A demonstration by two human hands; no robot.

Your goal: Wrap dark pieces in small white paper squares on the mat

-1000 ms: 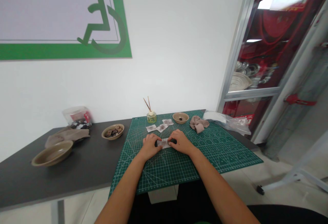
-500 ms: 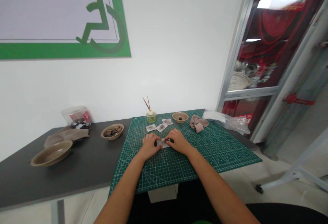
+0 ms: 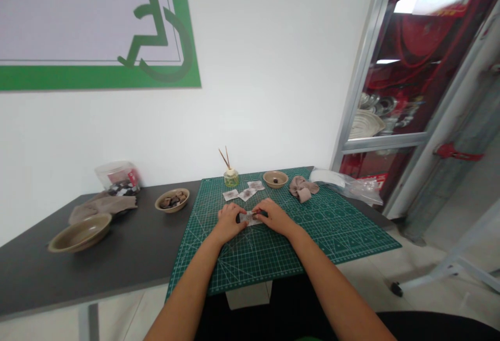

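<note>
A small white paper square with grey-brown markings is between my two hands, close to the green cutting mat. My left hand has its thumb and fingertips closed on the left part of the paper. At the other side my right hand pinches it, and a small brownish bit shows by the fingertips, too small to name. Beyond my hands lie three similar white squares with dark smudges, among them the middle square.
Green cutting mat on a dark table. Behind stand a reed diffuser and a bowl with a dark piece. A crumpled cloth and plastic bag lie right; a bowl of brown pieces and a wider bowl left.
My right fingertips have shifted slightly on the paper square, and a little more of it shows. The whole view has moved very slightly; the other things stay in place.
</note>
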